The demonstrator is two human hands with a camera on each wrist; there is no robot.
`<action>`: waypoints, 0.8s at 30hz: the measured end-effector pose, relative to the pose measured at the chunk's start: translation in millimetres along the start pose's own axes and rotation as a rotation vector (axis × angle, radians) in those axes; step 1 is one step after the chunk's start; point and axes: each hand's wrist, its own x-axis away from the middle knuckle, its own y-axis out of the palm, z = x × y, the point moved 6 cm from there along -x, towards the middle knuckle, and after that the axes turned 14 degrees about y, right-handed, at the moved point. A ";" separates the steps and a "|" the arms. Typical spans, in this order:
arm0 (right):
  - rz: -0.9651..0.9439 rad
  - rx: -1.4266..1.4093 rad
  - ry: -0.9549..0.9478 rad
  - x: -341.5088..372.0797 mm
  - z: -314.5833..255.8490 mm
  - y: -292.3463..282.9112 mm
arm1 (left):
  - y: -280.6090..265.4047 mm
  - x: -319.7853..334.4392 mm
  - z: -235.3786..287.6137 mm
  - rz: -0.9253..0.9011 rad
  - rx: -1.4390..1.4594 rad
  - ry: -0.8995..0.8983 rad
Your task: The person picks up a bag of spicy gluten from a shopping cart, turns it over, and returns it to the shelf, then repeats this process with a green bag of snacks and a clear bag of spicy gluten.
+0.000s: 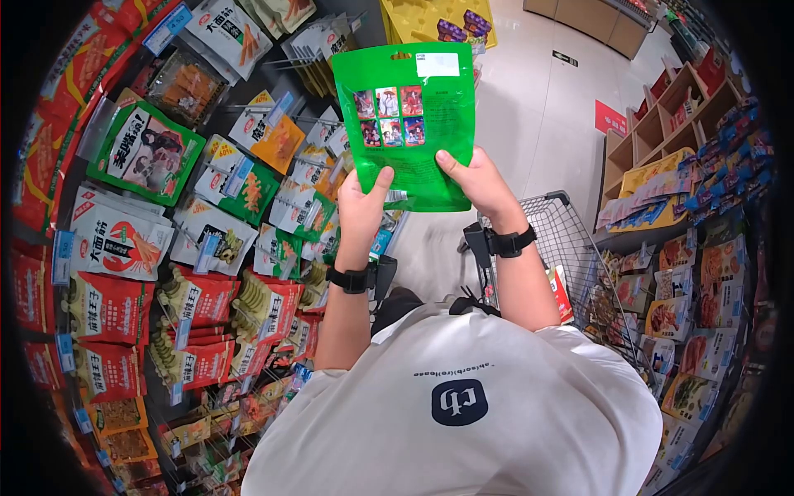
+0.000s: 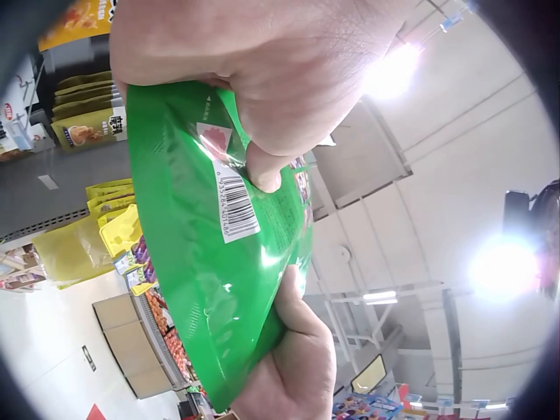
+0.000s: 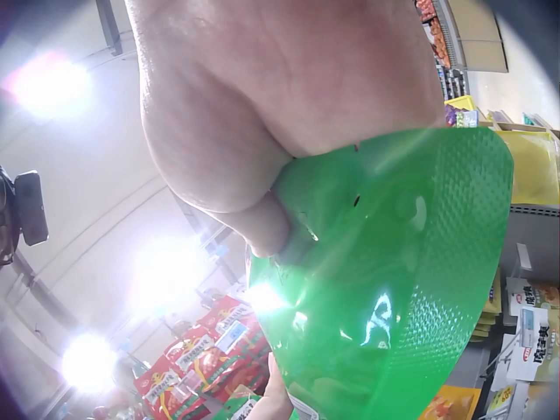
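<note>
Green snack pouch [image 1: 397,178], clock positions from its centre, head view: the left hand [image 1: 362,200] pinches its lower edge at 7 o'clock, the right hand [image 1: 481,183] at 4, both thumbs [image 1: 447,160] on the printed face, remaining fingers hidden behind. Farther out at 4, a wire shopping cart [image 1: 547,199] contains a red-and-white packet [image 1: 564,299]; near 12, a yellow display tray [image 1: 405,16] holds purple packets [image 1: 452,31].

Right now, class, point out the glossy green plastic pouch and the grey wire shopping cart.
Glossy green plastic pouch [image 1: 407,129]: head view, middle of printed face.
Grey wire shopping cart [image 1: 562,236]: head view, mesh basket.
</note>
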 end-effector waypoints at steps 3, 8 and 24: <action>0.001 -0.001 0.004 -2.1 1.9 -1.7 | -0.9 -0.9 -4.7 0.021 0.021 -0.007; 0.005 -0.009 0.004 -5.2 3.7 -4.2 | -1.0 -4.8 -8.3 0.015 -0.020 0.004; 0.074 -0.068 0.036 -29.0 1.1 2.6 | -15.5 -38.9 -11.9 -0.066 -0.028 -0.035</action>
